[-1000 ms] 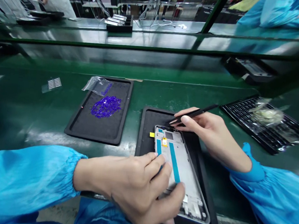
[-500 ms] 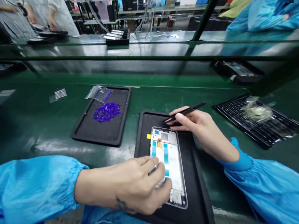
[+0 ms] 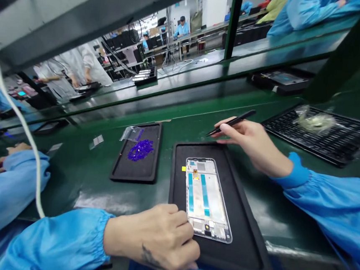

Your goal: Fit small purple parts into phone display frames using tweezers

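My right hand (image 3: 245, 143) holds black tweezers (image 3: 241, 117) above the far edge of a black tray (image 3: 238, 224), their tips pointing left. In this tray lies a silver phone frame (image 3: 221, 197) with blue strips (image 3: 205, 194), a small orange flex piece (image 3: 196, 175) and a yellow tab (image 3: 183, 169) at its upper left. My left hand (image 3: 164, 238) is closed over the tray's near left corner, beside the lower end of the phone frame. Its fingertips are mostly hidden, so I cannot see what is in them.
Left stands a smaller black tray (image 3: 135, 173) with small purple pieces (image 3: 141, 150) and a clear bag (image 3: 132, 133). A black slotted tray (image 3: 321, 143) bears a bag of pale pieces (image 3: 316, 121) at right. A white cable (image 3: 26, 125) hangs left, near a co-worker's sleeve (image 3: 15, 179).
My left hand has drawn back from the middle of the phone frame toward the tray's near edge. The tweezers have lifted away beyond the tray's far rim. The camera view has tilted.
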`<state>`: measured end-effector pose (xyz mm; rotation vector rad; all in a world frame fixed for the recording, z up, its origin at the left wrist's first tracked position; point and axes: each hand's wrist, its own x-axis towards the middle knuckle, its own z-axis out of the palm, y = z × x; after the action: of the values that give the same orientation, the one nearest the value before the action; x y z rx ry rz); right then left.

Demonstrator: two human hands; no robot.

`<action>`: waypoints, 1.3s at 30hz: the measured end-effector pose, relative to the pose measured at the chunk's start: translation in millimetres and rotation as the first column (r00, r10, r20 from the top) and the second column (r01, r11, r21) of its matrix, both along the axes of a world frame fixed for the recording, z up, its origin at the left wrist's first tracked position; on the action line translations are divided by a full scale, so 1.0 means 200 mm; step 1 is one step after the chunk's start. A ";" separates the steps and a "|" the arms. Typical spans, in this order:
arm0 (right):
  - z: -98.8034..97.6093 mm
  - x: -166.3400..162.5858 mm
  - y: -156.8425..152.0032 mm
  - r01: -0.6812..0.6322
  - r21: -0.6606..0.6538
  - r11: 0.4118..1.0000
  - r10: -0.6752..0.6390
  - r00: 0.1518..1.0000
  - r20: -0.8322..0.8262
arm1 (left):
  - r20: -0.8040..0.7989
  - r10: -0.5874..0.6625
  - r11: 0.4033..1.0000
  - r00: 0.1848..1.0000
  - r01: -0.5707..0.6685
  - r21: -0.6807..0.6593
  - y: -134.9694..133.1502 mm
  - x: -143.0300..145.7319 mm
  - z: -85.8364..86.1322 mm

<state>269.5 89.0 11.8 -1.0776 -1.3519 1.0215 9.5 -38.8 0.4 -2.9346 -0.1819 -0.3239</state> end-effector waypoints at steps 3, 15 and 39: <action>0.03 0.05 0.01 0.087 0.080 0.993 -0.087 0.996 0.008 | -0.034 0.037 0.998 0.999 -0.036 0.048 0.05 0.00 -0.01; 0.06 0.10 -0.15 0.107 0.490 0.865 -0.264 0.928 0.264 | -0.389 0.534 0.845 0.750 -0.478 0.239 0.87 0.09 0.11; -0.14 -0.05 -0.48 -0.626 0.459 0.631 -0.072 0.541 0.838 | -0.326 0.654 0.755 0.682 -0.618 0.220 1.88 0.52 0.36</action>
<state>259.9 -6.7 -16.1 -0.6362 -2.5141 0.0201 114.1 336.4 73.3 -2.5467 -1.0640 0.3450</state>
